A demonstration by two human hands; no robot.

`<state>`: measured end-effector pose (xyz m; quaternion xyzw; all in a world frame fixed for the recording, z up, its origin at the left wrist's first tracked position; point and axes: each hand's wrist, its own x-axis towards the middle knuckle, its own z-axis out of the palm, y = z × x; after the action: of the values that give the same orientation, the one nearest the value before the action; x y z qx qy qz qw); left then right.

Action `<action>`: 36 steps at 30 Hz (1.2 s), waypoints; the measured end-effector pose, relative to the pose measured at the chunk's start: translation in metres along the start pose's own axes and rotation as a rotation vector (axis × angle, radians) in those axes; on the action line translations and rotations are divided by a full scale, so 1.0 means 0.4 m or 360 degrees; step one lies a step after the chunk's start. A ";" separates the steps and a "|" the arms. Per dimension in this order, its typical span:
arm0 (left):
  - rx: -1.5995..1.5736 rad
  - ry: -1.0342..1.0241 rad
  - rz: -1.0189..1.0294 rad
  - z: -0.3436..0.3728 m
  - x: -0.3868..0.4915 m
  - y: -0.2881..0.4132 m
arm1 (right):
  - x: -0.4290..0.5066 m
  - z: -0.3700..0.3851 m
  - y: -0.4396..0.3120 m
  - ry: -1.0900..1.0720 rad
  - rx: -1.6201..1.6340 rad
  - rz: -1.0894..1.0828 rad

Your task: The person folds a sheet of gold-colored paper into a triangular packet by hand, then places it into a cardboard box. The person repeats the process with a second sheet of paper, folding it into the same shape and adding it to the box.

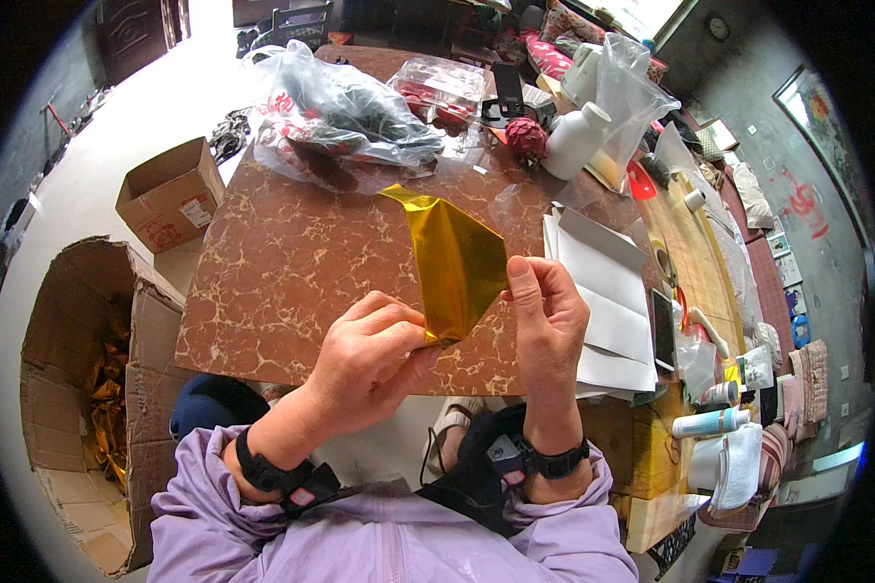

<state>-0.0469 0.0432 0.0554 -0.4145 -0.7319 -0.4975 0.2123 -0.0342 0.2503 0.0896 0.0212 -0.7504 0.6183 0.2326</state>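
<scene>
A folded sheet of shiny gold foil paper (456,266) is held up between my hands, above the front part of a brown marble-patterned table (292,277). My left hand (375,353) pinches its lower left corner between thumb and fingers. At the right corner, my right hand (550,313) grips the paper's edge with thumb and forefinger. Creases run down the foil, and its upper left end sticks out as a narrow flap. Just right of my right hand lies a stack of white paper sheets (605,321) with fold lines.
Gold folded pieces (109,393) lie inside a large cardboard box (157,408) at left; a smaller carton (171,193) stands behind it. A filled plastic bag (343,109), a white bottle (576,142) and a dragon fruit (526,138) occupy the table's far side. A phone (662,328) lies right.
</scene>
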 end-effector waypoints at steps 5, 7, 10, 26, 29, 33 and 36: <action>-0.0016 -0.0018 -0.0027 -0.002 -0.008 -0.002 | -0.001 0.005 0.006 0.0000 -0.0081 -0.0044; -0.0054 0.0031 -0.0038 -0.005 -0.011 -0.003 | -0.001 0.007 0.010 -0.0011 0.0064 0.0000; -0.0105 0.0070 -0.0071 -0.009 -0.015 -0.006 | 0.003 0.010 0.015 -0.0066 0.0318 0.0016; 0.0094 -0.0080 0.0032 -0.008 -0.018 -0.007 | 0.009 -0.001 0.010 -0.0012 0.0111 -0.0009; 0.0041 0.0165 -0.0187 -0.025 -0.018 -0.014 | 0.000 -0.001 0.002 0.0016 0.0006 -0.0131; -0.0425 0.0540 -0.0571 -0.011 -0.014 -0.027 | -0.010 0.014 -0.003 -0.0072 -0.0103 -0.0257; -0.0606 0.0549 -0.0691 -0.004 -0.022 -0.025 | -0.012 0.021 -0.003 -0.0119 -0.0112 -0.0250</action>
<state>-0.0503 0.0366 0.0441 -0.1909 -0.6504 -0.7216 0.1409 -0.0323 0.2409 0.0879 0.0948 -0.7758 0.5702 0.2530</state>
